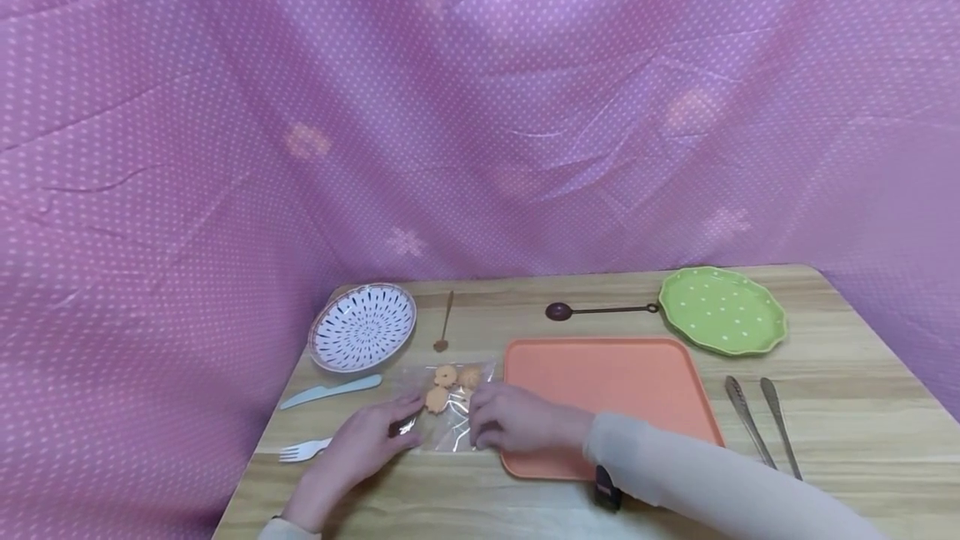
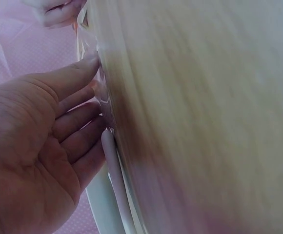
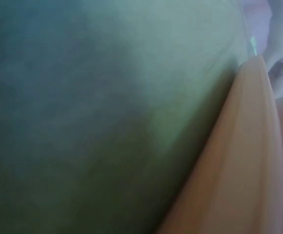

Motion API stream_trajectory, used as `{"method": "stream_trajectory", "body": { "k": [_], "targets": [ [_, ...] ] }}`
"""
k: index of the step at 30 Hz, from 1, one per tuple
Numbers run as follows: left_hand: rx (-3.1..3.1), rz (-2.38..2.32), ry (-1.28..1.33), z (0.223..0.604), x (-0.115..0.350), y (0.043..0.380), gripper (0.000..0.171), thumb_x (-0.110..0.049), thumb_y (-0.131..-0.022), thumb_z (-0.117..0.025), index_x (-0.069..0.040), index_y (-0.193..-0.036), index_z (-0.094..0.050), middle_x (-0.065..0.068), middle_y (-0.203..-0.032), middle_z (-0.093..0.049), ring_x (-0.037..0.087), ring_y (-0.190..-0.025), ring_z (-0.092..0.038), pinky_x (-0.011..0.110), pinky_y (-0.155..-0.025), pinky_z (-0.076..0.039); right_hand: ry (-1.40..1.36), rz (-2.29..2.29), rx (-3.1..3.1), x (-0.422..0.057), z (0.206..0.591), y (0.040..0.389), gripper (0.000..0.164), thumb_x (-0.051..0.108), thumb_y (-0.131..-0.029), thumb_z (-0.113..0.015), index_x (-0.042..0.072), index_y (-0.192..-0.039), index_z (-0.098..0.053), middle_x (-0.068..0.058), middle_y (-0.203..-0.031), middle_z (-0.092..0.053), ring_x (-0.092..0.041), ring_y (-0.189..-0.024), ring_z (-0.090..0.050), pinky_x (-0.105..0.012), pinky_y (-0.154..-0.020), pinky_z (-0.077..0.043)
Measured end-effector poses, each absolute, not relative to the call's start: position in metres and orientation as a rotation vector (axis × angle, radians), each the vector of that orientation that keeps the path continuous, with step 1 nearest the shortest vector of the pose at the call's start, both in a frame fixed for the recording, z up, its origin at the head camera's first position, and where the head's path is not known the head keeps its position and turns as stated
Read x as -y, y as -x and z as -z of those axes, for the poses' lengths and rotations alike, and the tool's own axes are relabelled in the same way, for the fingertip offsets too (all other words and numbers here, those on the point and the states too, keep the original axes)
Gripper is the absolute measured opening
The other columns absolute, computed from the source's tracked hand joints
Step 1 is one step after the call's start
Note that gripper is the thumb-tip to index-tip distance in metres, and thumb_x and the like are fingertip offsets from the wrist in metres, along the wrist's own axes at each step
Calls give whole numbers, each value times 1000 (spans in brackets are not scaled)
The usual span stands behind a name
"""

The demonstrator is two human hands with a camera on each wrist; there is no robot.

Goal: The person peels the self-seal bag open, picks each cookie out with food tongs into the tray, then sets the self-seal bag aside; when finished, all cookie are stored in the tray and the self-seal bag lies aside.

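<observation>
A clear plastic bag with several pale cookies in it lies on the table, left of the orange tray. My left hand is at the bag's left edge, thumb and fingers apart and fairly straight. In the left wrist view, the left fingertips touch the bag's edge close to the tabletop. At the bag's right side my right hand has its fingers curled down, pinching the edge. The right forearm crosses over the tray. In the right wrist view the right hand shows only partly, past the tray's rim.
A patterned bowl, a light blue knife and a white fork lie at left. Behind are a small brown spoon and a dark long-handled spoon. A green dotted plate and two metal utensils are at right.
</observation>
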State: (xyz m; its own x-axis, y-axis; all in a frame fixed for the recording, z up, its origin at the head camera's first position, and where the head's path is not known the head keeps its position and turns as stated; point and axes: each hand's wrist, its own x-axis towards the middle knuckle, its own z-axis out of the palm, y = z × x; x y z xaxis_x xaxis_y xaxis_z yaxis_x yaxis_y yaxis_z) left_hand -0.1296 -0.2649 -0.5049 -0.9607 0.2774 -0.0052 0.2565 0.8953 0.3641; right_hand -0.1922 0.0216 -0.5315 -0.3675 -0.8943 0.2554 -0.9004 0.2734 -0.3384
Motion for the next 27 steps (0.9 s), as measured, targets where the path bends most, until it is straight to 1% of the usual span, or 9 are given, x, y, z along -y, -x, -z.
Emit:
{"method": "stream_trajectory", "body": {
  "k": [3, 6, 8, 10, 13, 17, 22, 25, 27],
  "targets": [
    [-2997, -569, -420, 506, 265, 129, 58, -46, -85, -77, -28, -138, -62, -5, -151, -57, 26, -137, -58, 51, -117, -45, -1748, -668, 2484, -23, 533, 192, 3, 34, -93, -71, 33, -95, -73, 21, -100, -65, 6, -102, -57, -19, -106, -48],
    [-2988, -576, -418, 507, 266, 128, 57, -46, -86, -76, -28, -138, -62, -5, -151, -57, 27, -138, -58, 52, -118, -45, -1735, -689, 2510, -27, 533, 190, 5, 37, -94, -69, 32, -94, -73, 21, -101, -65, 4, -106, -58, -25, -113, -47],
    [-2984, -581, -415, 507, 267, 127, 57, -46, -86, -76, -28, -138, -62, -5, -150, -57, 26, -138, -58, 51, -118, -44, -1710, -729, 2546, -32, 533, 189, 6, 37, -94, -69, 33, -93, -72, 20, -104, -66, -3, -118, -60, -33, -120, -43],
    [-2990, -583, -415, 507, 267, 127, 57, -45, -85, -77, -28, -137, -62, -4, -149, -58, 26, -137, -58, 52, -117, -45, -1677, -776, 2582, -37, 531, 188, 5, 36, -94, -69, 33, -91, -72, 20, -105, -66, -11, -131, -58, -39, -123, -41],
    [-3000, -571, -424, 506, 267, 127, 58, -44, -84, -78, -28, -137, -63, -3, -148, -59, 26, -136, -59, 52, -116, -46, -1626, -817, 2626, -43, 526, 184, 5, 33, -94, -70, 32, -90, -72, 19, -104, -66, -13, -130, -58, -37, -119, -45],
    [-3005, -569, -426, 505, 267, 127, 58, -43, -84, -79, -27, -137, -63, -2, -148, -60, 25, -136, -60, 51, -116, -46, -1614, -793, 2639, -47, 519, 180, 6, 32, -94, -70, 31, -90, -74, 18, -101, -66, 0, -107, -58, -26, -105, -51],
    [-3010, -577, -425, 506, 267, 128, 56, -41, -84, -79, -27, -137, -63, -1, -146, -61, 25, -135, -60, 50, -116, -46, -1651, -745, 2632, -48, 516, 180, 10, 34, -97, -66, 31, -98, -75, 17, -106, -68, 1, -108, -59, -25, -104, -52],
    [-3013, -574, -424, 507, 267, 127, 56, -41, -85, -79, -27, -137, -63, 0, -146, -61, 26, -135, -60, 51, -116, -46, -1712, -682, 2615, -46, 510, 185, 15, 35, -99, -62, 30, -104, -75, 15, -113, -69, -4, -115, -60, -28, -110, -50],
    [-3013, -576, -422, 507, 268, 127, 56, -42, -85, -79, -27, -137, -63, 0, -146, -61, 27, -135, -60, 51, -116, -46, -1754, -606, 2600, -43, 504, 192, 16, 36, -99, -61, 30, -106, -74, 13, -116, -69, -5, -117, -60, -28, -110, -50]
  ]
}}
